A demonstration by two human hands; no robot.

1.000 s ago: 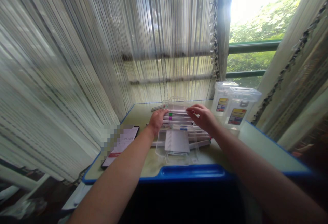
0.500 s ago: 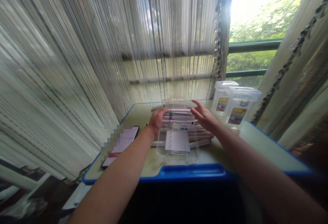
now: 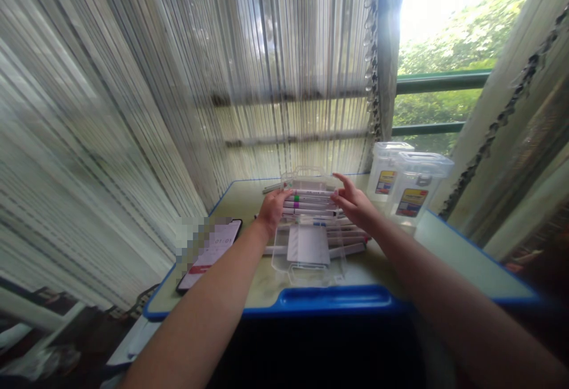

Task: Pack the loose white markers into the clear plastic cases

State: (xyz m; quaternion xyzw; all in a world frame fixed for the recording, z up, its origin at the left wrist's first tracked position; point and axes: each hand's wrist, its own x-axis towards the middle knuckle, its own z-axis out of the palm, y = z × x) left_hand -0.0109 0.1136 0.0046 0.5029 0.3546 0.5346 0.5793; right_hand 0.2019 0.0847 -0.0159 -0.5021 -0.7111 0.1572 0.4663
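Right hand (image 3: 359, 206) index has lifted, spread from thumb; looser hold, likely. Left hand (image 3: 269, 213) at markers' (image 3: 311, 205) ends, pinch unclear, toward counter's (image 3: 453, 258) far edge.

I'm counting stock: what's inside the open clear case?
The far half of the case holds white markers, green and purple bands showing; the near half, a white insert. The left hand and right hand hide marker ends.

The person's left hand (image 3: 270, 211) and right hand (image 3: 355, 202) were bare, with slender fingers (image 3: 343, 181). The left forearm (image 3: 208, 294) and right forearm (image 3: 435, 276) were bare too, smooth in outline, tapering to narrow wrists and looking broader toward the lower picture edge.
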